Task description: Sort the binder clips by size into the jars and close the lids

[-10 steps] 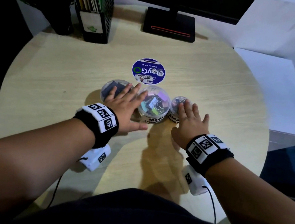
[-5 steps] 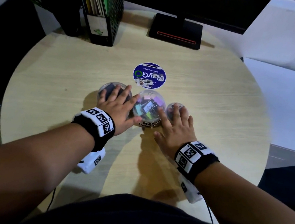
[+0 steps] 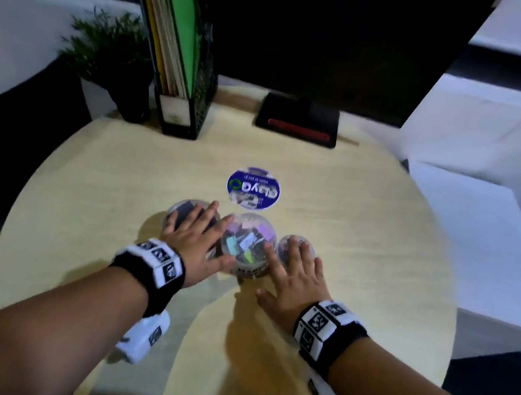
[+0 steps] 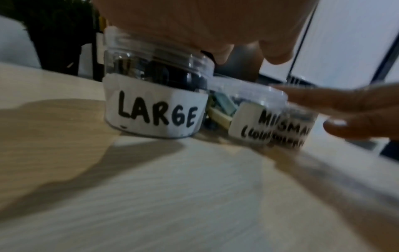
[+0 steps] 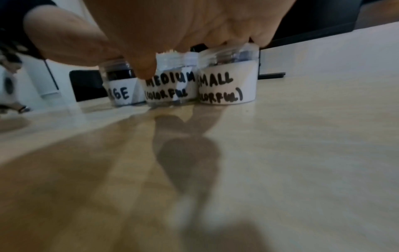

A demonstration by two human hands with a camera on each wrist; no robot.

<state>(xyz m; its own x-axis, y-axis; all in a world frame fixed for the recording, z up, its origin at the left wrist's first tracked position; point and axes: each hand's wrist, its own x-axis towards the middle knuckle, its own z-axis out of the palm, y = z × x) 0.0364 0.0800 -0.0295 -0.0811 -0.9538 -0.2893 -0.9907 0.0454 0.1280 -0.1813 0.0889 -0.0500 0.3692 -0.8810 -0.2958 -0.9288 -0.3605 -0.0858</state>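
Three clear lidded jars stand side by side mid-table. The jar labelled LARGE (image 3: 184, 210) (image 4: 154, 102) (image 5: 117, 81) holds dark clips. Coloured clips fill the MEDIUM jar (image 3: 246, 241) (image 4: 248, 117) (image 5: 170, 87). The SMALL jar (image 3: 294, 242) (image 5: 228, 81) is at the right. My left hand (image 3: 192, 237) lies flat with straight fingers on the LARGE jar's lid, thumb against the MEDIUM jar. My right hand (image 3: 293, 278) rests its straight fingers (image 5: 215, 30) on the SMALL jar's lid, index finger along the MEDIUM jar.
A round blue printed disc (image 3: 253, 188) lies flat just behind the jars. At the table's (image 3: 79, 201) back stand a monitor base (image 3: 297, 121), a black file holder (image 3: 182, 80) and a potted plant (image 3: 111, 51). A white surface (image 3: 472, 239) adjoins the table's right edge.
Both hands and the three jars kept close together. The camera tilted up, so more of the back wall and monitor shows. My right thumb has spread out from the medium jar.
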